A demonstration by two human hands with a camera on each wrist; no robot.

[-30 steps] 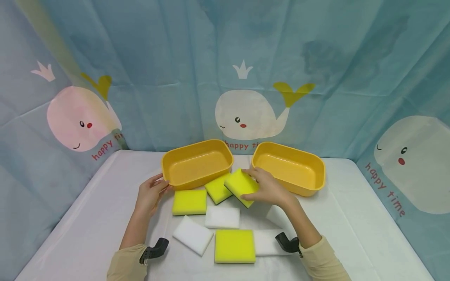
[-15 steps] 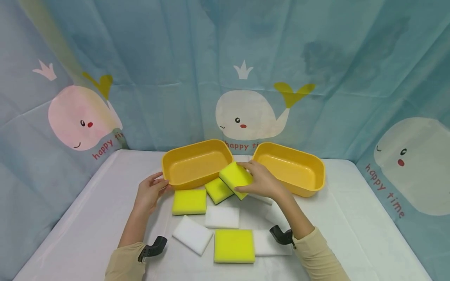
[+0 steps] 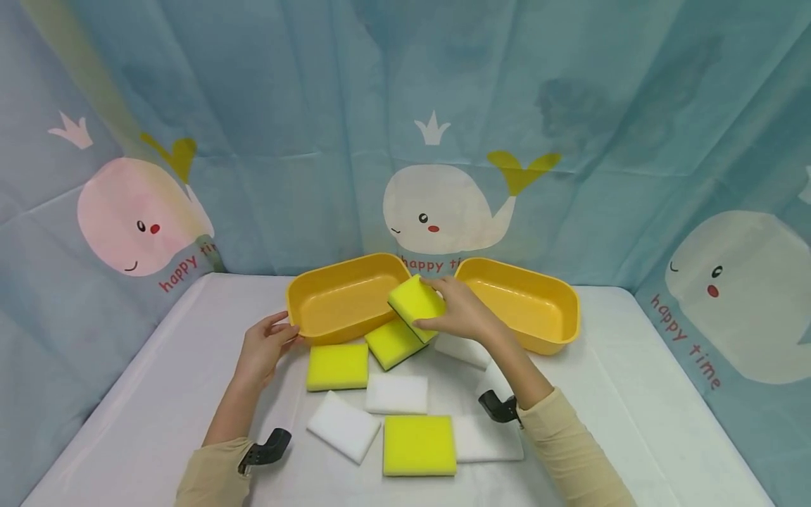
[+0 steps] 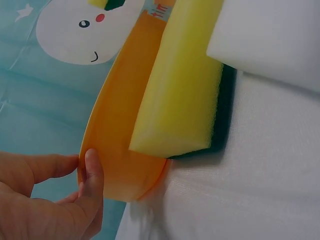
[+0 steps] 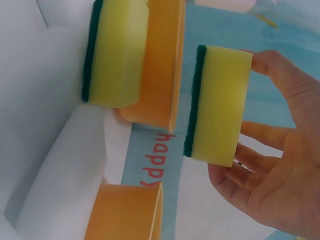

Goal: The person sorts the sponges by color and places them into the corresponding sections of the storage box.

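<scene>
My right hand point(image 3: 461, 310) grips a yellow scouring sponge point(image 3: 416, 304) by its edges, its dark green scouring side facing away from the palm in the right wrist view. The held sponge point(image 5: 220, 105) is raised, overlapping the front right rim of the left yellow plastic tub point(image 3: 345, 299) in the head view. At that tub's near left corner, my left hand point(image 3: 266, 346) pinches the rim between thumb and fingers. Another yellow sponge point(image 3: 393, 343) lies just in front of the tub, and one more sponge point(image 3: 338, 366) sits close to the left hand.
A second yellow tub point(image 3: 526, 303) stands at the back right. White sponges point(image 3: 397, 393) and a yellow sponge point(image 3: 419, 445) lie scattered over the white-covered table point(image 3: 633, 422). Behind the tubs hangs a blue whale-print curtain point(image 3: 304, 141).
My right hand has lifted the yellow sponge up and to the left, toward the left tub, uncovering a white sponge beneath. The left hand stays on the tub's rim.
</scene>
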